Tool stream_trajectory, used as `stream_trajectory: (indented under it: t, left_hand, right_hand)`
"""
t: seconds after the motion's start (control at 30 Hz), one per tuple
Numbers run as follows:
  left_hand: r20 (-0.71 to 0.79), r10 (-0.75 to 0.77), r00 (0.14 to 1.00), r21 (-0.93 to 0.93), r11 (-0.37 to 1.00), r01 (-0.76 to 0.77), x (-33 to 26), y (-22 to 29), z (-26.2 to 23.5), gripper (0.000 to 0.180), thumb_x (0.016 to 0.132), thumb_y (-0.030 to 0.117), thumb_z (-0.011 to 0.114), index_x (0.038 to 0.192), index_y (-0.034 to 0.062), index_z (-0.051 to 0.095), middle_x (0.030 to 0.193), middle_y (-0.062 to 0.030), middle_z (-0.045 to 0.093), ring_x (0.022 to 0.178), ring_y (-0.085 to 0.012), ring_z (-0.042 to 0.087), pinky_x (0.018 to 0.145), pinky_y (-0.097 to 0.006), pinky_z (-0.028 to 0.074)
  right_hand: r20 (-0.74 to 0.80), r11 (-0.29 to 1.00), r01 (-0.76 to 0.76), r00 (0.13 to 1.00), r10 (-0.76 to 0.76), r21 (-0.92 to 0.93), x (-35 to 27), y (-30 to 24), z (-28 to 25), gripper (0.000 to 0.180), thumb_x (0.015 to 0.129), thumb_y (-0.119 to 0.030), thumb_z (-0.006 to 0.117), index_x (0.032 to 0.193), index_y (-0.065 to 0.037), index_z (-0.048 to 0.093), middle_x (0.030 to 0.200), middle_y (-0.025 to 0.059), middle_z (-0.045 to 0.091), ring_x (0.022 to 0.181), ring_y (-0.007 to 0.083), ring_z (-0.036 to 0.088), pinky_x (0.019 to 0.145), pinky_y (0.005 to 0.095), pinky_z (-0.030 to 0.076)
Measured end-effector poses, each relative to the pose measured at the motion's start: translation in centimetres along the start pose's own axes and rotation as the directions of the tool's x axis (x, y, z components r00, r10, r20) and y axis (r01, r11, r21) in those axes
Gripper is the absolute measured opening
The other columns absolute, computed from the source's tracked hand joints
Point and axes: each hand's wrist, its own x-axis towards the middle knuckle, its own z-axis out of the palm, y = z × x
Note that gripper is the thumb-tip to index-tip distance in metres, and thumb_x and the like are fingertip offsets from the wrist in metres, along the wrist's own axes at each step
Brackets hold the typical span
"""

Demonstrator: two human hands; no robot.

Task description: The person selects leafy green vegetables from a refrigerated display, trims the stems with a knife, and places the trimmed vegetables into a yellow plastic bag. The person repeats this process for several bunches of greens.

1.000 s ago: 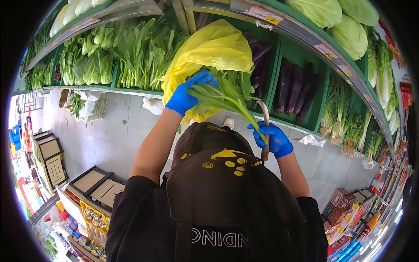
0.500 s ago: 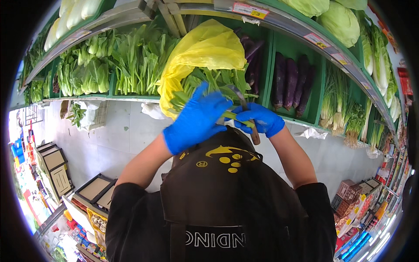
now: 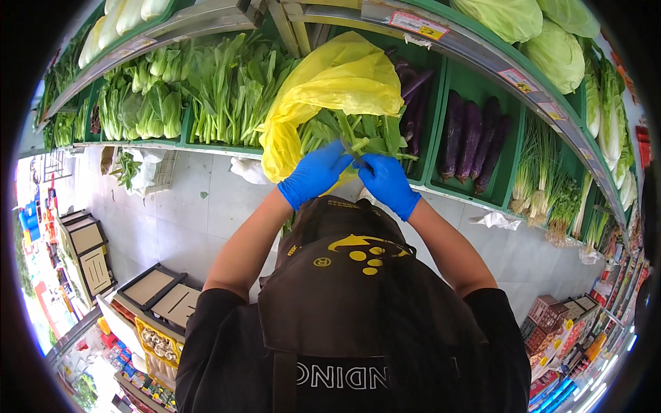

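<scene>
Both my hands wear blue gloves and work close together at the mouth of a yellow plastic bag [image 3: 337,69]. Leafy green vegetables [image 3: 375,131] with pale stalks fill the bag's opening. My left hand [image 3: 313,173] is closed at the edge of the greens, its fingertips pinching a stalk. My right hand [image 3: 389,184] grips a knife, whose dark blade [image 3: 354,154] points toward the left fingertips and lies against the stalks; its handle is hidden in the glove. A bit of green leaf [image 3: 288,224] shows below my left wrist, beside the dark apron [image 3: 365,303].
Green shelf bins hold more leafy greens [image 3: 237,89] on the left, eggplants [image 3: 471,138] and scallions [image 3: 533,162] on the right. Cabbages [image 3: 554,55] sit on the upper shelf, behind a metal edge. A white basket [image 3: 162,172] stands on the tiled floor [image 3: 186,230].
The left hand has moved down and beside the right. The knife has turned, its wooden handle now hidden. The stalk that lay across my right hand is gone from there; a leaf shows below my left wrist.
</scene>
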Motion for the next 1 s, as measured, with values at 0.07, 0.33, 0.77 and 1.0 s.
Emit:
stream_trajectory:
  t: [0.07, 0.33, 0.77, 1.0]
  left_hand:
    - [0.034, -0.031, 0.999, 0.003, 1.000, 0.031, 0.3, 0.3, 0.2, 0.034, 0.094, 0.025, 0.051, 0.123, 0.0083, 0.050, 0.090, -0.0249, 0.063, 0.084, -0.0428, 0.060, 0.071, -0.049, 0.048]
    - [0.015, -0.056, 0.998, 0.027, 0.998, 0.056, 0.7, -1.4, 1.6, 0.029, 0.095, 0.027, 0.047, 0.120, 0.0111, 0.051, 0.091, -0.0251, 0.062, 0.083, -0.0447, 0.059, 0.071, -0.052, 0.046]
    - [-0.209, -0.094, 0.973, -0.334, 0.942, 0.019, -0.9, -4.0, 0.3, 0.030, 0.096, 0.023, 0.053, 0.118, 0.0020, 0.053, 0.089, -0.0115, 0.065, 0.076, -0.0168, 0.058, 0.069, -0.030, 0.048]
    - [-0.417, -0.270, 0.868, -0.037, 0.959, 0.281, -2.4, -9.3, -0.6, 0.025, 0.084, 0.027, 0.067, 0.089, 0.0023, 0.063, 0.080, -0.0175, 0.065, 0.071, -0.0308, 0.063, 0.067, -0.037, 0.049]
  right_hand:
    - [0.021, 0.999, -0.033, 0.999, 0.034, -0.033, 0.7, 0.3, 0.2, 0.018, 0.080, -0.014, 0.058, 0.086, 0.001, 0.065, 0.079, 0.0223, 0.062, 0.070, 0.0400, 0.060, 0.061, 0.0425, 0.047]
    - [0.097, 0.999, -0.050, 0.994, 0.050, -0.008, 2.2, 1.6, 0.7, 0.023, 0.082, -0.021, 0.057, 0.083, 0.000, 0.067, 0.080, 0.0237, 0.062, 0.072, 0.0416, 0.060, 0.064, 0.0461, 0.047]
    - [0.182, 0.989, -0.141, 0.972, 0.146, -0.043, 2.7, 8.6, 1.9, 0.027, 0.083, -0.026, 0.060, 0.082, 0.000, 0.066, 0.076, 0.0246, 0.060, 0.071, 0.0426, 0.059, 0.060, 0.0472, 0.045]
    - [0.121, 0.907, -0.280, 0.959, 0.255, 0.314, 4.9, 4.7, 3.9, 0.023, 0.088, -0.021, 0.057, 0.086, 0.001, 0.066, 0.068, 0.0123, 0.062, 0.052, 0.0190, 0.058, 0.050, 0.0322, 0.046]
